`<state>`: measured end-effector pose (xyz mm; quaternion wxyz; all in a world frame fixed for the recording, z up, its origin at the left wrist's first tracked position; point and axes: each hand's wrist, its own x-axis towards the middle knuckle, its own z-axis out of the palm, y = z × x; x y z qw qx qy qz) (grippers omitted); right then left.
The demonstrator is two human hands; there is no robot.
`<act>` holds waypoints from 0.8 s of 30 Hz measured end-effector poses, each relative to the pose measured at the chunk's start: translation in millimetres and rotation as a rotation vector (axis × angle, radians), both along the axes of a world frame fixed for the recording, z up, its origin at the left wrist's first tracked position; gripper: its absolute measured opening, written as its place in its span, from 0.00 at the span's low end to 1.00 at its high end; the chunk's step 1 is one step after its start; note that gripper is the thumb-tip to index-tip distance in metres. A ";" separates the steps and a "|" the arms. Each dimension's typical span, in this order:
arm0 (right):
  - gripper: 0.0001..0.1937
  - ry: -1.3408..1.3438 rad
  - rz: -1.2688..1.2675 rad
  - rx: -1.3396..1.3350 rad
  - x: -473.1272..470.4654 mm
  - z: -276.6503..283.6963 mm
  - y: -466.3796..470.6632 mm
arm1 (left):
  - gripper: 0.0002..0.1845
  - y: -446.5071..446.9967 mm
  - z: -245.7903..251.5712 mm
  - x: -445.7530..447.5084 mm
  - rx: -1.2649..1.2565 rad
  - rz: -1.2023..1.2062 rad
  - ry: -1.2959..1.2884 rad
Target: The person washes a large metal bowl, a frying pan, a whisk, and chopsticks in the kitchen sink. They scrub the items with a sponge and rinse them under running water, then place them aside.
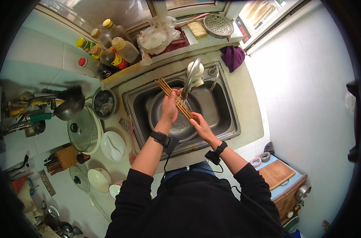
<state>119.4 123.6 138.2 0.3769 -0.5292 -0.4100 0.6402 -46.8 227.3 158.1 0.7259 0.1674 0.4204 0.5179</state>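
A bundle of wooden chopsticks (183, 107) lies slantwise across both hands, above a round metal basin (156, 114) in the stainless steel sink (225, 110). My left hand (169, 107) holds the bundle near its middle, with the thumb on top. My right hand (200, 125) grips its lower right end. From the curved faucet (193, 74) water runs down onto or just behind the chopsticks. Some water stands in the basin. The fingers under the bundle are partly hidden.
Left of the sink are a pink spatula (132, 139), a white bowl with a spoon (104, 148), a metal pot (116, 104) and a knife block (68, 159). Bottles (125, 50) crowd the back ledge. A purple cloth (233, 58) lies at the right back corner.
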 end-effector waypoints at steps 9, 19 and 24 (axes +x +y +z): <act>0.13 -0.274 0.163 0.087 -10.5 11.0 34.5 | 0.11 -8.7 15.9 -1.5 0.041 0.094 0.009; 0.06 -0.731 0.229 0.492 34.7 8.9 28.9 | 0.18 -14.6 3.4 12.6 -0.125 0.191 0.053; 0.06 -0.543 0.142 0.326 44.5 -14.2 5.0 | 0.22 -24.5 -8.7 41.1 0.025 -0.056 0.143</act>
